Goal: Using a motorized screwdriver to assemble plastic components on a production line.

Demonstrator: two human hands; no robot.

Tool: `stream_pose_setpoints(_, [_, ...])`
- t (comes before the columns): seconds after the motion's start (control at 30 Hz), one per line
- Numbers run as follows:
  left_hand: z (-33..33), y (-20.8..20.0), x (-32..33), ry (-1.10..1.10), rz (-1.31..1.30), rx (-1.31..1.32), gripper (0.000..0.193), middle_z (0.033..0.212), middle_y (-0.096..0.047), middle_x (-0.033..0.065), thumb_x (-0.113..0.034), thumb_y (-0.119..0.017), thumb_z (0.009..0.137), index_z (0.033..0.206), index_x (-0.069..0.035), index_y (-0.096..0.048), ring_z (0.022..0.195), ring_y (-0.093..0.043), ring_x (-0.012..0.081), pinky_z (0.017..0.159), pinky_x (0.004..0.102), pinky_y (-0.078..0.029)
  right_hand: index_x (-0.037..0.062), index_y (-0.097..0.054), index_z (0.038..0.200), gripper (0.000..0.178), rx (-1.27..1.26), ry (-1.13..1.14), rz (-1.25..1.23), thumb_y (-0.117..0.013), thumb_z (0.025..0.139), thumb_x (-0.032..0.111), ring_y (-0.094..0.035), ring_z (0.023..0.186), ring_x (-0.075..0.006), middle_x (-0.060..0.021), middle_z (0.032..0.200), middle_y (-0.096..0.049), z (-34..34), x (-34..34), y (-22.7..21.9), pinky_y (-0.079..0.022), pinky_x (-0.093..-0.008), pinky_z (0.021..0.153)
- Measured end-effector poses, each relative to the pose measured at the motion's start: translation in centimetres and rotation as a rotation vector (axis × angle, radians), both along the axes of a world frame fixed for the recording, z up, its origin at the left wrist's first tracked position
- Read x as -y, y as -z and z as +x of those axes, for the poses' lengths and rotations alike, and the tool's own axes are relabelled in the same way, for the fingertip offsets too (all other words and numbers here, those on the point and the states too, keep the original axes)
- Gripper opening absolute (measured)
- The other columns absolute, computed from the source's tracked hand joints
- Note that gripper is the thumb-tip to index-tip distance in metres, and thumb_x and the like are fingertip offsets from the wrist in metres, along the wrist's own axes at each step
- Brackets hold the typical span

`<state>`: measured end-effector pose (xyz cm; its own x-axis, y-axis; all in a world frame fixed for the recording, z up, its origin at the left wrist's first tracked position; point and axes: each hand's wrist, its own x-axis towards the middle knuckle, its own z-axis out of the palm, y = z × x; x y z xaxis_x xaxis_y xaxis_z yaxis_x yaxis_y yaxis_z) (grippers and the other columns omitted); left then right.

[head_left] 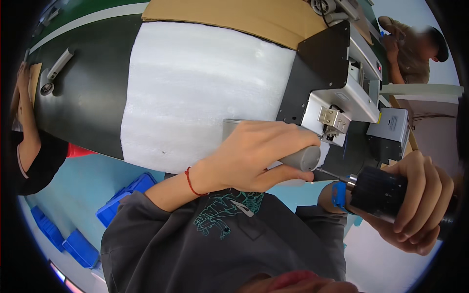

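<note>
My left hand [259, 151], with a red cord on its wrist, is closed around a grey cylindrical housing [304, 158]. The round end of the housing points right, while a flat grey part of it [231, 128] shows past my knuckles; the middle is hidden under my hand. In my right hand [422, 200] is a black electric screwdriver [378, 190], held level with its bit pointing left. The bit's tip meets or nearly meets the lower edge of the housing's round end. A blue band circles my right wrist.
White foam sheet [205, 83] covers the dark table [93, 97], with cardboard [234, 14] behind. A silver and black machine [337, 93] stands right of the foam. A similar grey handled part [56, 71] lies far left. Other people are at left and far right; blue bins [124, 195] are below.
</note>
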<state>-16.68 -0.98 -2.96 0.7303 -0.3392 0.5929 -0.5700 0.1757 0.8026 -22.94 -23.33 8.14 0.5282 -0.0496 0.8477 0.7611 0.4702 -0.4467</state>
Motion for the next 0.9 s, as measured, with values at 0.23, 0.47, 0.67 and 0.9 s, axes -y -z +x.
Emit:
stream_pose_setpoints(0.23, [0.2,0.3,0.1,0.033,-0.026,-0.001,0.046,0.076,-0.062,0.0095,-0.025,-0.079,0.062,0.098,-0.003,-0.06,0.064,-0.06,0.026,0.056,0.0305,-0.046,0.006,-0.051,0.095,0.028,-0.059,-0.138,-0.059,-0.048,0.087,0.033,-0.053,0.068,-0.0018,0.0053,0.067,-0.053,3.0,-2.2,0.1,-0.044,-0.021,0.075])
stream_pose_setpoints(0.47, [0.0,0.4,0.0,0.018,-0.072,-0.015,0.047,0.078,-0.062,0.0095,-0.025,-0.08,0.061,0.098,-0.003,-0.06,0.067,-0.061,0.0259,0.059,0.0311,-0.047,0.0056,-0.052,0.091,0.019,-0.133,-0.294,-0.118,-0.054,0.084,0.023,-0.053,0.06,-0.0042,0.003,0.062,-0.052,4.3,-2.6,-0.9,-0.045,-0.0197,0.064])
stream_pose_setpoints(0.67, [0.0,0.3,0.5,0.014,-0.067,0.0,0.046,0.076,-0.061,0.0096,-0.025,-0.079,0.062,0.097,-0.003,-0.06,0.066,-0.061,0.0256,0.058,0.031,-0.047,0.0052,-0.053,0.087,0.013,-0.182,-0.416,-0.156,-0.059,0.08,0.014,-0.053,0.054,-0.0062,0.001,0.058,-0.052,6.6,-5.8,-0.4,-0.047,-0.0186,0.055])
stream_pose_setpoints(0.9, [0.2,0.4,-0.1,0.033,-0.031,-0.01,0.044,0.075,-0.06,0.0095,-0.026,-0.078,0.064,0.096,-0.002,-0.06,0.064,-0.059,0.0259,0.056,0.0304,-0.046,0.0048,-0.054,0.083,0.013,-0.245,-0.535,-0.184,-0.065,0.076,0.003,-0.053,0.046,-0.0085,-0.0013,0.054,-0.052,8.6,-6.8,-0.6,-0.048,-0.0174,0.044])
